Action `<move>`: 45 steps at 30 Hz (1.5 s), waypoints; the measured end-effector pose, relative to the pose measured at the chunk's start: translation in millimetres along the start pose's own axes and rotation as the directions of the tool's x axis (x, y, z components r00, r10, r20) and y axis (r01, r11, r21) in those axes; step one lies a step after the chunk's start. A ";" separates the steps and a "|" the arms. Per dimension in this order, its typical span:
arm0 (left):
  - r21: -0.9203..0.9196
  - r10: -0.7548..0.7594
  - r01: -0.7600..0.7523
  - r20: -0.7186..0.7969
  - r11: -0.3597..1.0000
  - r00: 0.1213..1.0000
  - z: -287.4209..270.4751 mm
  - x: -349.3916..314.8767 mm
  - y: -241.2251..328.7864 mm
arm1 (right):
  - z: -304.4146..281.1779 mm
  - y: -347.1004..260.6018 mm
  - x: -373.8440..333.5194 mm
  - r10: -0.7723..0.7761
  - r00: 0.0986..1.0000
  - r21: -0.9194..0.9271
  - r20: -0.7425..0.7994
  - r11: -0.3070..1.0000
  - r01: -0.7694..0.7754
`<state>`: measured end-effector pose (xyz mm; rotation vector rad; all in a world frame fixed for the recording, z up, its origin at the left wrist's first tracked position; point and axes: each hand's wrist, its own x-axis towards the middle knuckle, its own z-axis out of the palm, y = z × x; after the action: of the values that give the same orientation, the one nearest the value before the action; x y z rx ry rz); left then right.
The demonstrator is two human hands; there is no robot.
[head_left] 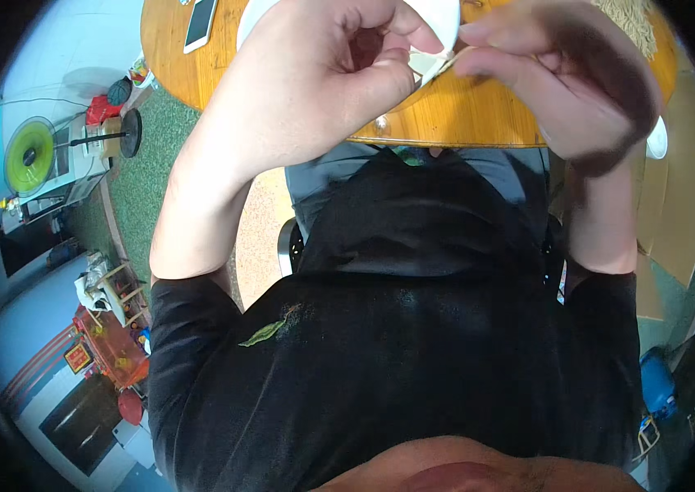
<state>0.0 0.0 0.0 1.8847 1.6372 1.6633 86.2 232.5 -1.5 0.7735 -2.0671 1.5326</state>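
Observation:
Both of my hands are raised over the near part of a round wooden table (479,111). A thin pale cord (444,64) runs between them, with a small whitish bit at its middle. My left hand (339,78) pinches one end between thumb and forefinger, its other fingers curled. From the right, my right hand (569,86) pinches the cord with thumb and forefinger; the rest of it is partly in shadow. Behind my left hand lies a white plate (444,18), mostly covered. A bundle of beige strands (630,23) rests at the table's far right.
A white phone (201,25) lies at the table's left. A small clear object (381,123) sits near the front edge. On the left stands a fan with green blades (30,154). Flat cardboard (676,197) covers floor at the right, near a blue container (657,381).

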 end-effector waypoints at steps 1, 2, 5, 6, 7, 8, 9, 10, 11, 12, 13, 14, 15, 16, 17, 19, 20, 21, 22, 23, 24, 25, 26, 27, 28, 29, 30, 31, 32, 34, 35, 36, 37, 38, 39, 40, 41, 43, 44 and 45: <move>-0.006 -0.031 0.031 -0.024 1.000 0.999 2.0 0.0 0.2 | -2.9 -4.3 -0.8 -0.050 0.998 -0.166 0.022 0.985 0.053; -0.014 -0.061 0.060 -0.046 0.998 0.997 2.9 0.3 -0.6 | -6.0 -5.1 -1.7 -0.096 0.994 -0.327 0.052 0.939 0.107; -0.006 -0.121 0.121 -0.053 0.993 0.991 1.8 -8.4 3.6 | -11.1 30.0 -16.6 -0.244 0.943 -0.151 0.224 0.948 0.281; -0.014 -0.121 0.120 -0.053 0.993 0.991 2.0 -8.9 2.3 | -4.4 27.0 -19.6 -0.236 0.945 -0.155 0.226 0.949 0.274; -0.084 -0.120 0.115 -0.047 0.990 0.992 1.2 -8.5 0.7 | 6.0 21.2 -19.9 -0.188 0.978 -0.059 0.085 0.979 0.193; -0.152 -0.118 0.111 -0.039 0.982 0.992 0.2 -7.7 -0.7 | 12.4 17.0 -18.7 -0.122 0.991 0.048 -0.053 0.991 0.125; -0.154 -0.116 0.109 -0.040 0.982 0.992 -1.8 -7.9 -3.2 | 13.5 15.8 -16.9 -0.122 0.991 0.046 -0.051 0.991 0.124; -0.213 -0.099 0.090 -0.032 0.973 0.995 -4.7 -8.3 -5.4 | 13.7 14.6 -14.9 -0.097 0.995 0.010 -0.013 0.995 0.097; -0.271 -0.081 0.071 -0.025 0.960 0.996 -6.2 -8.4 -5.8 | 14.4 13.4 -13.3 -0.073 0.997 -0.025 0.025 0.997 0.073; -0.275 -0.079 0.070 -0.022 0.959 0.997 -2.4 1.2 7.9 | 15.4 13.1 -14.9 -0.070 0.997 -0.029 0.022 0.997 0.071; -0.214 -0.507 0.479 -0.099 0.851 0.856 5.2 17.4 34.2 | 16.8 12.1 -19.4 0.005 0.997 -0.002 -0.079 1.000 -0.005; -0.185 -0.819 0.800 -0.197 0.571 0.539 10.1 25.9 50.0 | 17.6 10.6 -21.8 0.077 0.981 0.034 -0.177 0.997 -0.072; -0.185 -0.819 0.800 -0.202 0.571 0.537 12.2 24.3 53.2 | 17.7 9.4 -20.2 0.075 0.982 0.036 -0.174 0.997 -0.070; -0.211 -0.798 0.772 -0.218 0.600 0.562 14.1 21.7 55.0 | 16.9 7.9 -17.5 0.045 0.987 -0.008 -0.154 0.999 -0.047; -0.236 -0.777 0.741 -0.234 0.629 0.585 16.0 18.6 55.1 | 16.5 7.2 -15.8 0.017 0.991 -0.053 -0.133 0.998 -0.024; -0.321 -0.446 0.382 -0.154 0.867 0.882 2.5 1.4 6.0 | 17.5 8.6 -11.0 -0.074 0.994 -0.066 -0.086 0.995 0.069; -0.434 -0.009 -0.037 -0.104 0.900 0.995 -2.7 -3.6 -12.9 | 16.4 13.6 -9.3 -0.154 0.987 -0.081 -0.048 0.985 0.150; -0.443 -0.009 -0.036 -0.099 0.896 0.995 0.6 1.6 0.7 | 12.6 20.4 -9.5 -0.225 0.974 -0.102 -0.016 0.970 0.222; -0.429 -0.466 0.380 -0.112 0.819 0.877 5.6 8.4 29.9 | 9.2 25.9 -10.4 -0.293 0.956 -0.121 0.020 0.948 0.293; -0.417 -0.817 0.715 -0.143 0.561 0.558 7.9 9.3 47.8 | 9.2 28.7 -10.8 -0.368 0.928 -0.126 0.062 0.919 0.373; -0.418 -0.815 0.711 -0.152 0.566 0.559 4.7 5.8 34.8 | 9.0 25.6 -10.1 -0.373 0.925 -0.122 0.069 0.917 0.379; -0.416 -0.490 0.407 -0.112 0.813 0.865 -1.1 -1.7 5.8 | 10.3 24.6 -11.1 -0.371 0.926 -0.099 0.068 0.921 0.376; -0.431 -0.062 0.028 -0.064 0.902 0.996 -3.8 -4.0 -10.5 | 8.0 23.5 -13.1 -0.364 0.929 -0.083 0.063 0.926 0.368; -0.440 -0.061 0.028 -0.061 0.898 0.996 2.6 0.7 2.9 | 1.5 25.4 -16.7 -0.357 0.932 -0.089 0.062 0.928 0.361; -0.399 -0.446 0.368 -0.120 0.840 0.887 13.0 9.8 33.2 | -7.0 26.1 -18.6 -0.418 0.896 -0.186 0.148 0.879 0.440; -0.379 -0.751 0.657 -0.199 0.652 0.630 18.5 13.4 51.7 | -11.2 23.6 -17.7 -0.468 0.849 -0.266 0.244 0.810 0.523; -0.382 -0.751 0.654 -0.208 0.652 0.627 13.6 7.9 34.4 | 3.9 -5.8 -18.2 -0.395 0.902 -0.363 0.172 0.826 0.431; -0.300 -0.388 0.333 -0.148 0.894 0.909 5.6 3.1 5.0 | 2.1 -5.1 -17.7 -0.401 0.899 -0.356 0.178 0.825 0.439; -0.264 0.067 -0.074 -0.035 0.962 0.997 2.1 8.6 -11.1 | -9.0 -7.0 -19.2 -0.456 0.861 -0.386 0.225 0.770 0.509; -0.194 0.023 -0.029 -0.036 0.981 0.999 2.0 7.1 -11.0 | -9.6 -11.7 -16.4 -0.513 0.813 -0.389 0.276 0.713 0.583; -0.125 -0.021 0.016 -0.038 0.992 0.999 2.2 6.5 -9.9 | -9.4 -22.4 -16.7 -0.447 0.844 -0.383 0.297 0.754 0.534; -0.057 -0.064 0.062 -0.043 0.996 0.997 2.8 5.7 -7.7 | -8.7 -29.4 -14.2 -0.378 0.870 -0.378 0.318 0.791 0.482; 0.011 -0.108 0.108 -0.051 0.994 0.993 3.7 4.8 -4.3 | -9.7 -29.4 -10.8 -0.378 0.869 -0.376 0.319 0.792 0.482; 0.078 -0.150 0.155 -0.062 0.985 0.987 5.0 4.3 1.1 | -10.7 -28.2 -7.3 -0.358 0.867 -0.368 0.347 0.798 0.477; 0.142 -0.189 0.198 -0.075 0.970 0.979 7.0 4.2 9.2 | -11.3 -28.0 -4.6 -0.336 0.863 -0.363 0.377 0.804 0.471; 0.200 -0.224 0.237 -0.083 0.951 0.971 9.8 7.6 18.1 | -13.5 -28.3 -3.0 -0.329 0.867 -0.372 0.375 0.803 0.466; 0.257 -0.259 0.274 -0.093 0.927 0.962 12.9 11.3 29.7 | -15.4 -28.2 -1.6 -0.244 0.886 -0.396 0.395 0.825 0.404; 0.319 -0.292 0.314 -0.115 0.895 0.950 13.5 11.9 35.1 | -13.1 -3.5 2.9 -0.349 0.874 -0.174 0.339 0.889 0.423; 0.279 -0.248 0.259 -0.075 0.925 0.966 11.2 12.5 26.0 | -13.4 -4.3 -5.6 -0.348 0.873 -0.179 0.340 0.888 0.424; 0.241 -0.211 0.216 -0.043 0.946 0.976 9.2 9.8 17.9 | -5.5 -7.8 -8.5 -0.176 0.963 -0.220 0.203 0.950 0.220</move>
<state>15.8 5.0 14.9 1.7177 2.0534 1.4520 97.9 237.4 0.0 1.0229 -2.1763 1.1126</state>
